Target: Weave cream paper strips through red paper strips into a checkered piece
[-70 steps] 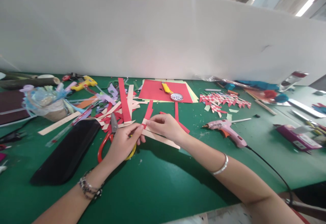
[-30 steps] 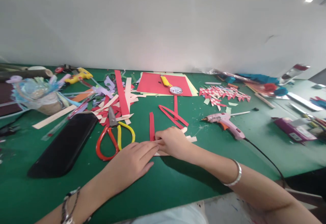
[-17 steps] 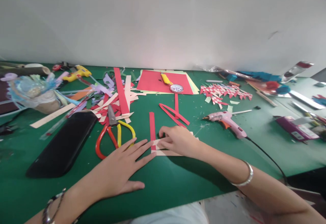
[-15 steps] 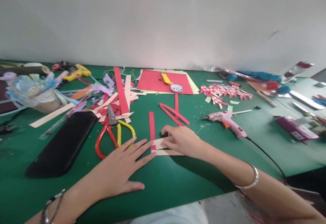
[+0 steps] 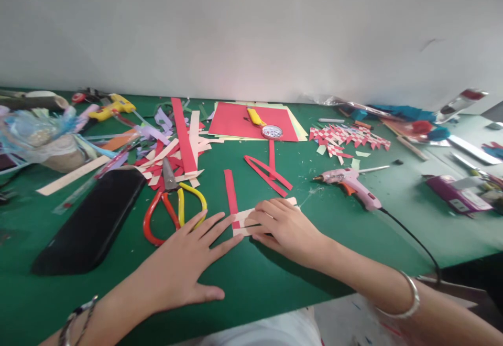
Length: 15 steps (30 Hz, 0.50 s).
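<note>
Black case (image 5: pixel 89 220): it lies on the green table (image 5: pixel 165 325) at your left, angled away from you.
Scrap pile (image 5: pixel 159 160): red, pale and purple paper bits spread on the far left, behind the scissors.
Scissors (image 5: pixel 170 178): they sit between the case and your strips, blades pointing away, one handle loop red, the other yellow.
Left hand (image 5: pixel 188 265): you have it palm down, fingers spread, grasping nothing; its fingertips touch the left ends of the strips.
Red strip (image 5: pixel 230 191): it runs away from you, its near end crossing the pale strips.
Pale strips (image 5: pixel 244 217): they lie side by side in front of you, running right beneath your right hand.
Folded red strip (image 5: pixel 263 170): it rests beyond your right hand, bent into a narrow V.
Right hand (image 5: pixel 288 230): your fingers curl over the pale strips; you cannot tell whether they pinch or only press.
Pink glue gun (image 5: pixel 353 182): it lies to the right, nozzle pointing left.
</note>
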Available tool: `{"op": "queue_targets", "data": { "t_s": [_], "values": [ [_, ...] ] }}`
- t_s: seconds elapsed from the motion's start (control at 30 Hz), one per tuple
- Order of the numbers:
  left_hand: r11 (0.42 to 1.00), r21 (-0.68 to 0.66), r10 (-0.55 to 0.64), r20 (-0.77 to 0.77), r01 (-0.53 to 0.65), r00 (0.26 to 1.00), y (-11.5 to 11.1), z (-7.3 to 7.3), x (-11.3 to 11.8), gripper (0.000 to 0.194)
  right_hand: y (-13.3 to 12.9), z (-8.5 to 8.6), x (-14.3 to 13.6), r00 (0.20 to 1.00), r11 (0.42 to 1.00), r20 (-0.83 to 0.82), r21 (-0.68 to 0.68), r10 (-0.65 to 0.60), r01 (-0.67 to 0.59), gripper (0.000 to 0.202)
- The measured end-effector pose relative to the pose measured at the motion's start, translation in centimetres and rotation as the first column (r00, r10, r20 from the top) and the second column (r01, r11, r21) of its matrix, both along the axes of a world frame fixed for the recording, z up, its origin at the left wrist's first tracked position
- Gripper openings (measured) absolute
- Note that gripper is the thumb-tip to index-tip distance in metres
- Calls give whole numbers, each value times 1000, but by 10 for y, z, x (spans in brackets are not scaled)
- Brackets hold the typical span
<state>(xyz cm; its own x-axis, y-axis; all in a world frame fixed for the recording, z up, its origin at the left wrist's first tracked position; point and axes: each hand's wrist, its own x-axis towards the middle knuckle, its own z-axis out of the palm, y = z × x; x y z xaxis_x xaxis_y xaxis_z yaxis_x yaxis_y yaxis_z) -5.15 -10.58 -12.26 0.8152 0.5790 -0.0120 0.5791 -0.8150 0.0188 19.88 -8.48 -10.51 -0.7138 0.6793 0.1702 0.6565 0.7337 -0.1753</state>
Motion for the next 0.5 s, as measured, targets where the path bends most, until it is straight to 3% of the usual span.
{"op": "queue_targets", "data": {
  "t_s": [0.13,0.3,0.4,0.5],
  "values": [
    [1000,-14,7,-21,-8,1000,0,-1,-1,89,3,0,-3,996,984,24,-154,-82,84,16],
    [1000,2,8,18,-8,1000,1,0,0,87,4,5,0,997,963,15,-257,-76,77,24],
    [999,-28,23,30,-22,999,1,0,0,84,5,7,4,997,960,8,-270,-76,75,27],
    [999,-47,15,34,-13,999,1,0,-1,81,6,3,6,999,976,-9,-214,-50,47,17]
  ]
}}
